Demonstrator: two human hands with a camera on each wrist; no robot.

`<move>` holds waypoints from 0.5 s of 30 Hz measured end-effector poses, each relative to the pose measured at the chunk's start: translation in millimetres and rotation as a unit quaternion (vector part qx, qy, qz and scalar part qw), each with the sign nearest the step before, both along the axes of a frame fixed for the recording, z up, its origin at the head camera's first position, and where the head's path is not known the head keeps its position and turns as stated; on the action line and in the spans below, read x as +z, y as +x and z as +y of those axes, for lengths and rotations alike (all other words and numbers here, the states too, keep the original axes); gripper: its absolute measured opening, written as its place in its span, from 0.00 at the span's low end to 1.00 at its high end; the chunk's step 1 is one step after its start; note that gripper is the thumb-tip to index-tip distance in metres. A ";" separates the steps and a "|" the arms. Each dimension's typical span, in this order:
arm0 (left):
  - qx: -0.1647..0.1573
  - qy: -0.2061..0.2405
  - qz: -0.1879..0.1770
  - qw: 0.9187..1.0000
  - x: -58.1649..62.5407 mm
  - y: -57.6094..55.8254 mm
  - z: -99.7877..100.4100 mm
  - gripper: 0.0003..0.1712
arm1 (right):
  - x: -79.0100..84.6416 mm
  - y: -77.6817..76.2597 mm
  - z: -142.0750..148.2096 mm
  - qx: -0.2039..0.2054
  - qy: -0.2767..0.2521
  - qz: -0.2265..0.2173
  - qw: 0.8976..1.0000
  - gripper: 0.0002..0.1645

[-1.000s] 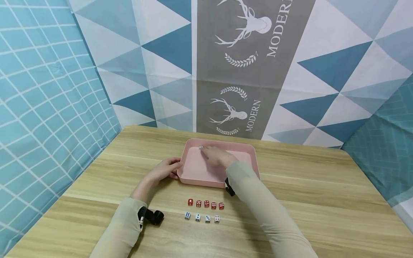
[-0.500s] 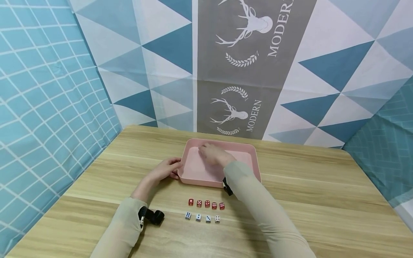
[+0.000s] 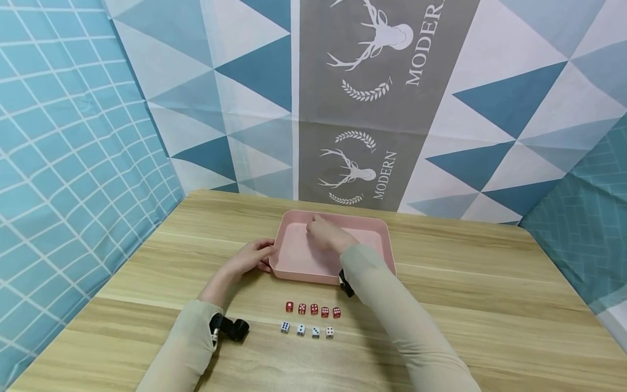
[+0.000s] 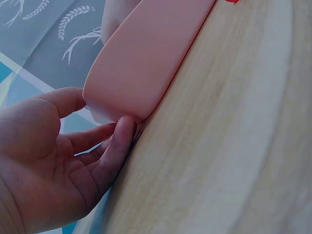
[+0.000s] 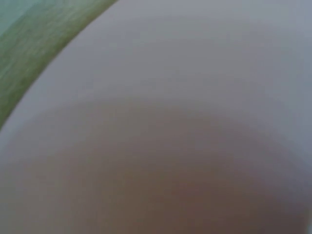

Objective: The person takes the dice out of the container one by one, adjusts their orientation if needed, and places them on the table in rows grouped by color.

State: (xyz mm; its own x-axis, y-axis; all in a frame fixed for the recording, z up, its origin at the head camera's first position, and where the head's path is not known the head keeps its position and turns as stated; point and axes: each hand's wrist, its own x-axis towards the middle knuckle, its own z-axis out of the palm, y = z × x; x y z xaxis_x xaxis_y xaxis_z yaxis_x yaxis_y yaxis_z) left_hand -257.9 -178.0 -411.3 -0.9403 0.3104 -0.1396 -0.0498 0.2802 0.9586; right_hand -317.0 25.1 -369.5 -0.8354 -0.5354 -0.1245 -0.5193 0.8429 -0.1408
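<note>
A shallow pink tray [image 3: 299, 276] lies toward the back of the table. My left hand [image 3: 252, 257] grips its near-left corner; in the left wrist view, the digits of the left hand [image 4: 63, 156] touch the tray's upper edge and its base. Inside the tray, my right hand [image 3: 327, 234] is lowered with curled fingers, near the back-left part. The white die last seen at those fingertips is hidden by the hand. Red dice [image 3: 314, 308] form a row in front of the tray, and white dice [image 3: 315, 332] form another row nearer me.
The wooden table [image 3: 490, 305] extends to both sides of the tray. Behind it hangs a patterned cloth [image 3: 264, 109], with a blue tiled sheet [image 3: 73, 136] on the left. The right wrist view is mostly blurred.
The right hand's fingers have curled over the white die and shifted slightly right; the die is out of sight and its former spot is bare. The left hand stays on the tray.
</note>
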 end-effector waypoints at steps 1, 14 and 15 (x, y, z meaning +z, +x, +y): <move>0.002 -0.001 0.000 1.000 0.2 0.0 0.3 0.26 | -0.4 -0.6 -0.5 0.007 0.006 0.008 1.000 0.18; 0.005 -0.001 -0.003 1.000 -3.0 -2.0 -0.4 0.27 | -0.9 -0.8 1.0 0.017 0.016 0.036 0.999 0.11; 0.004 -0.001 -0.003 1.000 -3.2 -2.2 -0.7 0.27 | -0.4 -0.1 1.5 0.018 0.013 0.036 0.999 0.11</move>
